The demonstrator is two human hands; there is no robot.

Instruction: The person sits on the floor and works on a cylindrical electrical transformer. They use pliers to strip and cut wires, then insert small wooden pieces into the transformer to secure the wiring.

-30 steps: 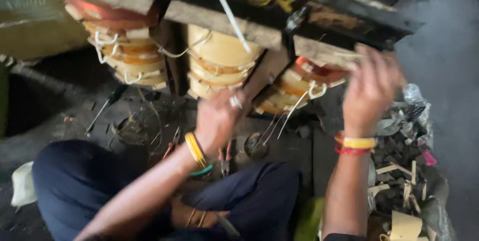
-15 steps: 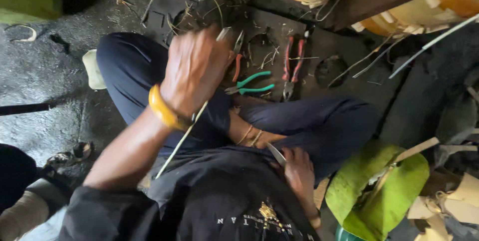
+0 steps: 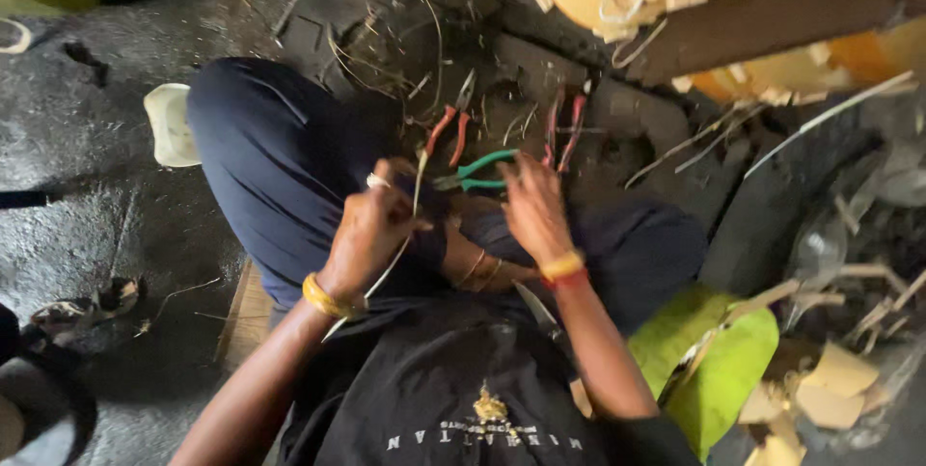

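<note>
Head view: motion blur obscures fingertip detail. Left hand (image 3: pixel 371 230) is curled closed round a thin, pale, stiff strip (image 3: pixel 400 244) that runs from 12 to 7 o'clock across the lap. Right hand (image 3: pixel 532 205), fingers loosely spread and holding nothing, touches green-handled pliers (image 3: pixel 479 170) at its 11 o'clock; red-handled pliers (image 3: pixel 451 130) lie beyond on gritty floor.

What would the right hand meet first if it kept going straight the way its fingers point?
Most likely the green-handled pliers on the floor: the right hand points up the picture at them, fingertips beside the handles. Whether they already touch is unclear from this view.
</note>
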